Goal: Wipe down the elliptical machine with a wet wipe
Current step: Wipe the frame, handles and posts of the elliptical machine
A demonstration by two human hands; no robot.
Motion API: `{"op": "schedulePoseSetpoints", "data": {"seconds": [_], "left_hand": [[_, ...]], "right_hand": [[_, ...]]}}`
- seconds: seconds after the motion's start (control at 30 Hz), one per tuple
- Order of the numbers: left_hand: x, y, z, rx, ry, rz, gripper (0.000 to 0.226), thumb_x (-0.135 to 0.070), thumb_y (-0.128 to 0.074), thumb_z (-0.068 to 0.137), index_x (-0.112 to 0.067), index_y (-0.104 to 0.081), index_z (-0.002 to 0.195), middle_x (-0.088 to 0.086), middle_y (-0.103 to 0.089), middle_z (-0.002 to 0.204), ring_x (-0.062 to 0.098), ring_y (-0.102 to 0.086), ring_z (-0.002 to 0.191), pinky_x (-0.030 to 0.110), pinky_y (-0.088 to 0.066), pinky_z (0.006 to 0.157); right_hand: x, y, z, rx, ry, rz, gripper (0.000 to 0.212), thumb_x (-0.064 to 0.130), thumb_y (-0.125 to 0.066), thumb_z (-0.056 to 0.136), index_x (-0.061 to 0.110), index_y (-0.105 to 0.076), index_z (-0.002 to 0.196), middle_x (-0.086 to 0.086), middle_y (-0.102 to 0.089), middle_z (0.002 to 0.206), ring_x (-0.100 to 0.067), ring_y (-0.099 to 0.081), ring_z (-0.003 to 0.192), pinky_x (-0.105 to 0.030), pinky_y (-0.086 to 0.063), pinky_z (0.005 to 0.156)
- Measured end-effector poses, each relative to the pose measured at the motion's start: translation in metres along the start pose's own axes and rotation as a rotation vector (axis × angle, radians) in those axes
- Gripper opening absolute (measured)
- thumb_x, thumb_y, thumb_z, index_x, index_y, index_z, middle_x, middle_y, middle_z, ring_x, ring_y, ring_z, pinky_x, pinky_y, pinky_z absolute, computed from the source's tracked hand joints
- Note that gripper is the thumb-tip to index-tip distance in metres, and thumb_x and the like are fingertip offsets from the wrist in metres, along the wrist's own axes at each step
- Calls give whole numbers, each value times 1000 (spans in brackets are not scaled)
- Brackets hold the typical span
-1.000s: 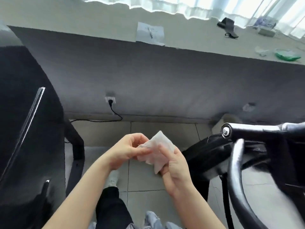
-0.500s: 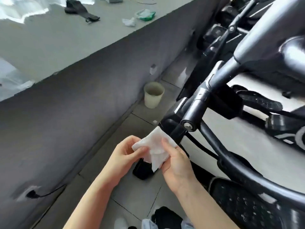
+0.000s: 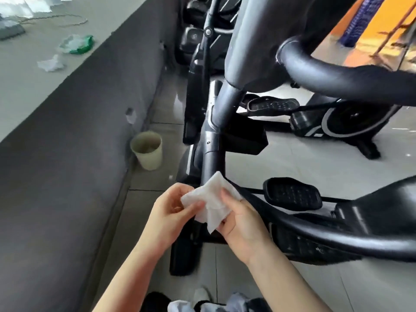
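Observation:
A white wet wipe [image 3: 210, 199] is held between both hands in the lower middle of the head view. My left hand [image 3: 171, 212] pinches its left edge with thumb and fingers. My right hand [image 3: 240, 224] grips its right side, thumb on top. Just behind the wipe rises the black elliptical machine [image 3: 227, 104], its grey upright post running up and its curved black handlebar [image 3: 337, 239] sweeping to the right. A black foot pedal [image 3: 292, 193] lies right of the hands. The wipe is close in front of the post's lower part; I cannot tell if it touches.
A beige waste bin [image 3: 147, 152] stands on the tiled floor by the dark grey wall [image 3: 67, 154] at the left. On the ledge above lie a crumpled wipe [image 3: 50, 64] and a green wipe packet [image 3: 78, 45]. Another exercise machine [image 3: 344, 122] stands at the right.
My view has swung right from the wall and socket to the elliptical machine. Both hands have kept hold of the wipe in front of me.

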State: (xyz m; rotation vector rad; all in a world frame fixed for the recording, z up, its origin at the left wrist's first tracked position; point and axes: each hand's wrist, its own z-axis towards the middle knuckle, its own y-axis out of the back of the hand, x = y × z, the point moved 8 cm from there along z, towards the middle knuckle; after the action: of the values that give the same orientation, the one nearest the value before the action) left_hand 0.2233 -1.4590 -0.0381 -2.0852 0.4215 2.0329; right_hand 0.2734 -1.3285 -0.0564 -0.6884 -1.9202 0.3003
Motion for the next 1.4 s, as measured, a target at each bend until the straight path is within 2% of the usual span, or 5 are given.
{"op": "schedulePoseSetpoints", "data": {"seconds": [0.37, 0.63, 0.83, 0.97, 1.4], "left_hand": [[-43, -88, 70, 513, -420, 198, 13, -32, -71, 85, -35, -59, 91, -20, -66, 92, 6, -63, 78, 18, -47, 67], [-186, -136, 44, 422, -1500, 103, 20, -14, -54, 95, -13, -58, 114, 9, -67, 117, 33, -61, 107, 47, -45, 88], [-247, -194, 73, 176, -1627, 400, 42, -34, -41, 103, -9, -56, 133, 12, -61, 133, 34, -53, 126, 54, -29, 112], [-241, -205, 77, 119, -1645, 504, 44, -37, -41, 103, -7, -67, 121, 11, -68, 120, 34, -60, 117, 52, -38, 105], [-238, -203, 77, -7, -1745, 469, 41, -36, -48, 100, -6, -66, 122, 12, -69, 119, 34, -59, 120, 50, -40, 104]], "right_hand": [[54, 44, -41, -508, 425, 111, 45, 28, -54, 92, 7, -55, 132, -20, -62, 127, -34, -57, 121, -49, -42, 105], [99, 40, -185, -1304, 936, 151, 20, 13, -53, 97, 14, -66, 113, 2, -73, 91, -11, -69, 85, -22, -52, 72], [232, -63, -272, -1764, 1518, -1598, 28, 0, -43, 100, 8, -68, 110, -3, -68, 114, -13, -55, 118, -33, -36, 111], [253, -4, -259, -1602, 945, -2593, 35, -2, -36, 100, 2, -66, 116, -13, -65, 123, -26, -48, 124, -38, -21, 119], [177, 59, -215, -1270, 329, -2638, 61, 50, -31, 102, 6, -70, 116, -9, -64, 126, -23, -52, 126, -34, -17, 120]]}}
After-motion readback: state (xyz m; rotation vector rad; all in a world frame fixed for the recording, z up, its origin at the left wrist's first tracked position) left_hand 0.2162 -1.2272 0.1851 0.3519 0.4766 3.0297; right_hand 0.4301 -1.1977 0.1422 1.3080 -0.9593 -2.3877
